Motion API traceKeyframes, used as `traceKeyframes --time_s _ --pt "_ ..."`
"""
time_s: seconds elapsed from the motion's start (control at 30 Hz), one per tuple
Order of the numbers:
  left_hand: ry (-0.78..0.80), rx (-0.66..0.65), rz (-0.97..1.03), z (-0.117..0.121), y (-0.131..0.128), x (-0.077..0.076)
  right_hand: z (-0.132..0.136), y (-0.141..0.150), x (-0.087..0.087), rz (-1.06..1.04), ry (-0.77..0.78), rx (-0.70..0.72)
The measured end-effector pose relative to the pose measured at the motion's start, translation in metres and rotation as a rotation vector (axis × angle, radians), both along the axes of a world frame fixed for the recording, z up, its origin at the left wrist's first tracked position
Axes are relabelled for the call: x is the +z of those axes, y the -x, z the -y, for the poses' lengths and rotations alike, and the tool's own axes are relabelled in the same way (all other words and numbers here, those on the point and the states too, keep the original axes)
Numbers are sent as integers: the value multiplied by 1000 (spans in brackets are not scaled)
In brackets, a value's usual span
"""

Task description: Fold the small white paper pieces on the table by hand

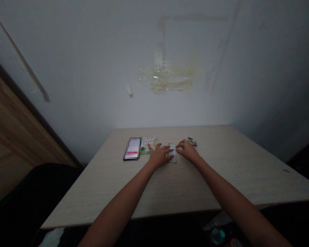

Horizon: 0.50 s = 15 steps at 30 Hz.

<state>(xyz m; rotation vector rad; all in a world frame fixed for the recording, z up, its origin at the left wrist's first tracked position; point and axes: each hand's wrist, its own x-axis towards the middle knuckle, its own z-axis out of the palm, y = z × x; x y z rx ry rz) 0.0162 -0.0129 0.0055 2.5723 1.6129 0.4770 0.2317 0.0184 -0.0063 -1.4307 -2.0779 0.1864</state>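
"Bare forearms [128, 192] first, since they're closest. What do they lead to?"

"Left hand [158, 157] and right hand [187, 149], backs upward, meeting at a small printed packet [173, 160] that lies on the pale table [182, 192]."

"Is either one gripping it?"

"The left isn't clenched. Its fingers are spread, a couple of fingertips and the thumb laid on the packet's printed face. The right has thumb and finger drawn together at the packet's right-hand edge; whether they pinch it or merely touch, I can't tell."

"And around the hands?"

"Left of them lies a larger printed sheet [149, 140], white with some green along its near edge. The left hand's outer fingers reach towards its right side, though I can't say whether they touch. Just beside it, further left, is a dark-edged phone [132, 151], its screen blurred into blocks."

"On the other side?"

"Some small dark-and-white item [192, 141], just beyond the right hand, too small to make out."

"Further out?"

"The table runs back to a grey wall [93, 85] with yellowed tape [167, 80] on it. Brown wood panelling [15, 137] stands far left, and a teal-topped object [221, 234] shows dimly below the table's near edge."
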Motion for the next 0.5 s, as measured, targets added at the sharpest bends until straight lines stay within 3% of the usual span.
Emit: traceKeyframes --time_s 0.5 --pt "-15 -7 11 0 0 -2 13 -8 -1 29 4 108"
